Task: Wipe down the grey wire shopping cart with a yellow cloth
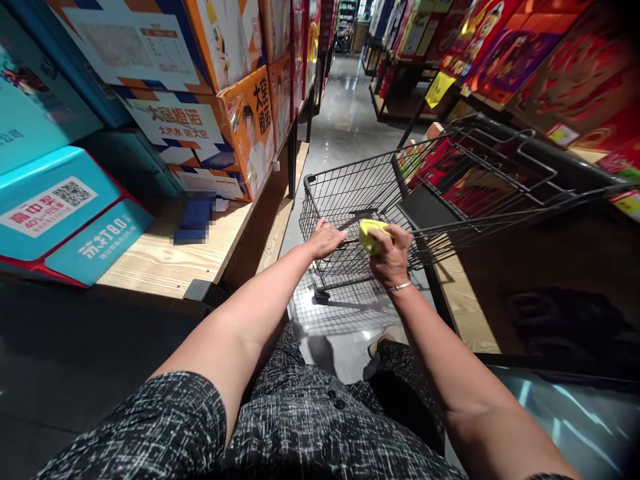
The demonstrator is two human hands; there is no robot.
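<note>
Head: one yellow cloth in right hand, one cart.

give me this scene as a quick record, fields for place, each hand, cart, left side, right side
place: store aisle with a shiny floor
left hand: at the near edge of the cart; whether it grips is unclear
right hand: holding a bunched yellow cloth above the cart
cart: black wire, tilted across the view
left side: orange boxes and a turquoise box on a wooden shelf
right side: red packages on display
</note>
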